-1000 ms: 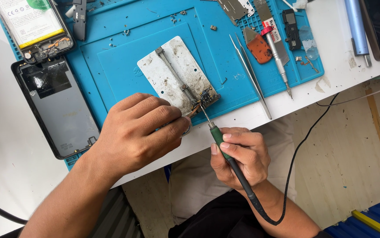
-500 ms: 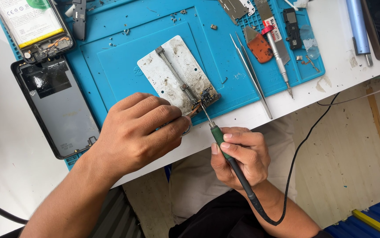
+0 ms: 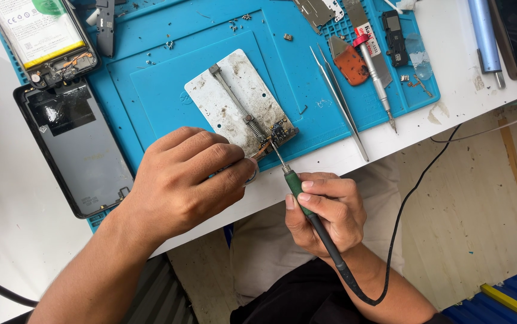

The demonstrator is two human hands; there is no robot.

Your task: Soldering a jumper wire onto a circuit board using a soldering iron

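Observation:
My right hand (image 3: 324,211) grips a green-handled soldering iron (image 3: 299,191) by its shaft; the metal tip rests on a small dark circuit board (image 3: 281,131) clamped at the near corner of a worn white metal holder (image 3: 234,105). My left hand (image 3: 186,177) lies on the blue work mat (image 3: 150,90) just left of the board, fingers curled and pinching something thin at the board's edge; what it pinches is too small to name. The iron's black cord (image 3: 402,210) runs off the table edge.
A dark phone back panel (image 3: 75,147) lies left, an opened phone with battery (image 3: 39,36) above it. Tweezers (image 3: 339,102), a screwdriver (image 3: 375,66), an orange pry tool (image 3: 351,63), loose screws and small parts sit on the mat. A blue cylinder (image 3: 483,33) is at far right.

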